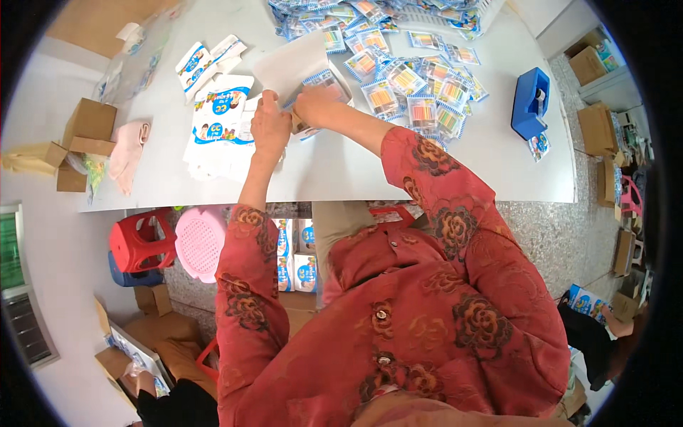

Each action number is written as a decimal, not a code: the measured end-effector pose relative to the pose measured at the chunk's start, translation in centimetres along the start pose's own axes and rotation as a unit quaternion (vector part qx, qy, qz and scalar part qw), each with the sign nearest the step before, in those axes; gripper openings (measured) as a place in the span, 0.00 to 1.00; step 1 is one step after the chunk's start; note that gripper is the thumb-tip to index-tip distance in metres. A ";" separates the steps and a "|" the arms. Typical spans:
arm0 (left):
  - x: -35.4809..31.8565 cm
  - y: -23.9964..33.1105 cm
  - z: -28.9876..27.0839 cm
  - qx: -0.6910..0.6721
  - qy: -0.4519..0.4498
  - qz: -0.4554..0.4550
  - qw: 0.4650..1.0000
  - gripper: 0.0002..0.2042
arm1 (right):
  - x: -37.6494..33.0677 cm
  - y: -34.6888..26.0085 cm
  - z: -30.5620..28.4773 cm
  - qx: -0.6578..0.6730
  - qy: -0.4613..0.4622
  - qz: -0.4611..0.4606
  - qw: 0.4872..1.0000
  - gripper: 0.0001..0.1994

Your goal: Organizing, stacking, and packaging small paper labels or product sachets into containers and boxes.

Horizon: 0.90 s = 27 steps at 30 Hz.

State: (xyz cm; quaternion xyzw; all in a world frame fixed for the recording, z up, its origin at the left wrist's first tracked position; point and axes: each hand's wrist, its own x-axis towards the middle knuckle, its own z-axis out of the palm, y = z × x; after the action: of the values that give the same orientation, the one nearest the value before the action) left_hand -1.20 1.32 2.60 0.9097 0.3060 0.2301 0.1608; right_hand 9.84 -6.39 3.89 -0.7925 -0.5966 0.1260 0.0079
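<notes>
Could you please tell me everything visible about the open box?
The open box looks like thin card, pale inside, its large flap raised. A blue-edged packet shows inside. It sits on the white table between white cartons and loose packets. The left grip is at its left edge; the right grip partly covers its opening.
</notes>
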 end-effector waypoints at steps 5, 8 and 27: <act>-0.2 0.2 -0.6 0.006 -0.035 0.009 0.999 0.17 | 0.2 -0.5 -0.5 0.086 -0.028 0.056 0.994 0.11; -0.3 0.5 -1.3 0.049 -0.046 -0.022 0.998 0.19 | 0.5 0.2 0.7 0.078 -0.016 0.015 0.997 0.12; -2.5 13.8 11.6 -0.146 -0.129 -0.063 0.979 0.34 | -7.3 19.6 3.9 0.044 0.273 0.159 0.948 0.32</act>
State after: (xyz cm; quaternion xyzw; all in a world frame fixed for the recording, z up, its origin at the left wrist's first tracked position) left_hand 9.64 -12.50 -1.99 0.8772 0.3029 0.1425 0.3442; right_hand 25.62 -19.52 -1.63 -0.8798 -0.4321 -0.0695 0.1856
